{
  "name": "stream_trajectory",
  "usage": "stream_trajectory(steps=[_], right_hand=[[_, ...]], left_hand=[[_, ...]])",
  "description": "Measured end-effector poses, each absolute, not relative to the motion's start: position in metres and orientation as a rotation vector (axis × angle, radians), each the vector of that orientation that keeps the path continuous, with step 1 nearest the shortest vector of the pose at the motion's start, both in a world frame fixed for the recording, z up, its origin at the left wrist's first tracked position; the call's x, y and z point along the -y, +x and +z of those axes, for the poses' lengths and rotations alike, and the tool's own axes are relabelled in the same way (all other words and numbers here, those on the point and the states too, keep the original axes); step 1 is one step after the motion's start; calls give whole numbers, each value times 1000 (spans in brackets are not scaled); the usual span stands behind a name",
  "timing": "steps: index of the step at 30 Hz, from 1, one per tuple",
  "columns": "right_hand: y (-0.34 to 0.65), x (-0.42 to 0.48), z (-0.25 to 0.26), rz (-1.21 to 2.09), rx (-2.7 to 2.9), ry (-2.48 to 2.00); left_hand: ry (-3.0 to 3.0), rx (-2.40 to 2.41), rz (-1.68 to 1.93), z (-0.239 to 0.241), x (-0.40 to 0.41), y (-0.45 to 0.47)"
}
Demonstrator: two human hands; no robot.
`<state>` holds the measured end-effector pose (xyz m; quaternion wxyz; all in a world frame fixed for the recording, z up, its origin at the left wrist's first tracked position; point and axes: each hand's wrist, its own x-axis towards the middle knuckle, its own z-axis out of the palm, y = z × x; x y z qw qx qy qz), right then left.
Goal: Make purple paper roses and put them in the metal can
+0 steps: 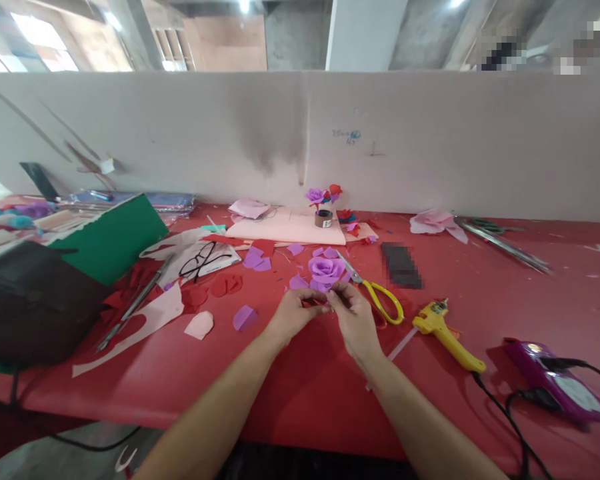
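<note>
Head camera, one view. Station: above the near side of the red worktable (300, 400), behind the left hand (291, 313) and right hand (355, 317). Facing: forward and down, toward the pale partition (180, 133). Range: close; field wide, ceiling lamp (245, 6) to floor (93, 430).

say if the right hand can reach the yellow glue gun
Likely yes: the yellow glue gun lies to the right of the right hand, uncovered. The scissors lie flat partly between, probably easy to pass over, though the hand looks busy by the purple flower.
</note>
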<state>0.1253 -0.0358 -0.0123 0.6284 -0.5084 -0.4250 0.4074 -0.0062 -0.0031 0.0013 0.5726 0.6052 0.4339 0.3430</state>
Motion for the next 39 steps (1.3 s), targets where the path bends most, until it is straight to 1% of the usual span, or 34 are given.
stream_trajectory(steps=[7,15,17,20,22,24,26,28,33,39], right_hand=[[126,36,-14,873,1060,-1044],[120,46,-10,692,1230,-1035],[123,46,-6,638,1210,-1068],[141,37,11,568,1018,-1194],[161,22,30,480,888,-1274],[182,-1,50,383,827,-1211],[198,-29,64,391,823,-1129],[207,-59,71,401,892,-1163],[208,-131,65,293,1096,-1367],[208,-198,47,223,1260,-1519]], left_hand=[[1663,-1009,1003,-9,2,-3],[1764,-1178,1128,-7,2,-6],[1773,-1168,1097,-7,2,-5],[1789,-1150,1036,-8,2,-4],[1801,-1174,1023,-8,2,-4],[1845,-1199,1017,-7,4,-3],[1940,-1219,1014,-6,8,-2],[2067,-1226,1027,-6,12,0],[2333,-1176,1238,-15,20,11],[2466,-1052,1507,-28,11,28]])
